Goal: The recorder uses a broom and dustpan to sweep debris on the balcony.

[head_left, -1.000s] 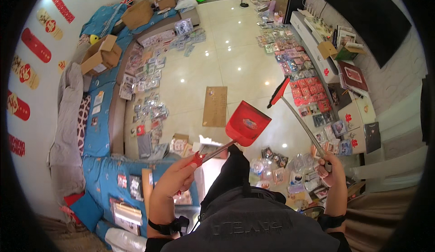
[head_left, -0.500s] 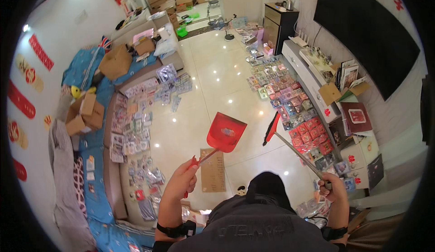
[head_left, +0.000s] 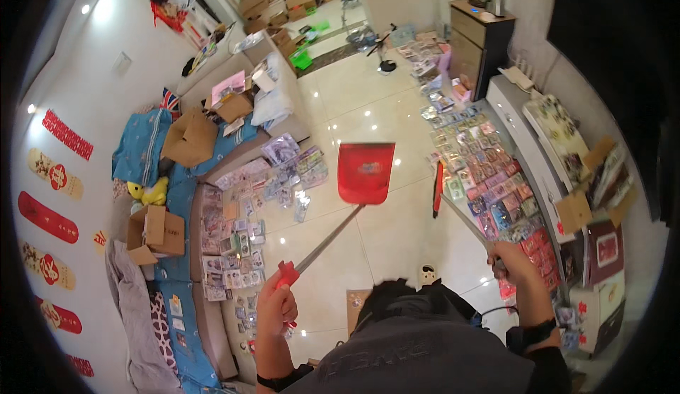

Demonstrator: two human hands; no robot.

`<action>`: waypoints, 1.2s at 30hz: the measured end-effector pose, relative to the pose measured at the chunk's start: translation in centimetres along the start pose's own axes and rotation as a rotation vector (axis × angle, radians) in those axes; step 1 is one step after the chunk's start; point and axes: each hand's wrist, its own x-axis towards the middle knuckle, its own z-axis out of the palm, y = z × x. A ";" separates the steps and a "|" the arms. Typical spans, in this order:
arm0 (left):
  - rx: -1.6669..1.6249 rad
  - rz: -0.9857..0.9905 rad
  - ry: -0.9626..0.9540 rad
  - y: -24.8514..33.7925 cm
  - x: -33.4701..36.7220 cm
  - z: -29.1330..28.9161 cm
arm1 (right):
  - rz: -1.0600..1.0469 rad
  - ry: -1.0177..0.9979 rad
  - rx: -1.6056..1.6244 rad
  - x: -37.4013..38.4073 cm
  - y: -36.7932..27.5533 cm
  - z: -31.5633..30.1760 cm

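A red dustpan point(head_left: 365, 174) on a long metal stick hangs over the tiled floor, in the middle of the view. My left hand point(head_left: 277, 305) is closed around its red handle. To its right is a broom point(head_left: 438, 189) with a red head and dark bristles, tilted on a metal stick. My right hand point(head_left: 514, 265) grips the upper end of that stick. The two heads are apart from each other. Whether either one touches the floor I cannot tell.
Rows of small plastic-wrapped packets point(head_left: 489, 160) cover the floor at right, beside a low white cabinet point(head_left: 520, 121). More packets point(head_left: 234, 242) lie at left along a sofa with blue covers point(head_left: 168, 296). A black stand point(head_left: 387, 64) is farther back. Cardboard point(head_left: 356, 305) lies near my body.
My view has shifted and turned. The dustpan has swung more upright and farther from my left hand, its stick showing longer. The broom head has moved slightly right; both hands keep their hold.
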 end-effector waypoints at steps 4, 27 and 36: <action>-0.048 0.043 0.064 3.9 7.3 -0.1 | -0.033 -0.112 -0.051 10.7 -10.9 4.9; 0.082 -0.136 -0.079 36.6 75.7 3.0 | -0.062 -0.212 -0.060 56.6 -60.0 30.1; -0.020 -0.108 0.002 47.1 93.2 4.6 | -0.111 -0.359 -0.311 77.9 -83.9 43.6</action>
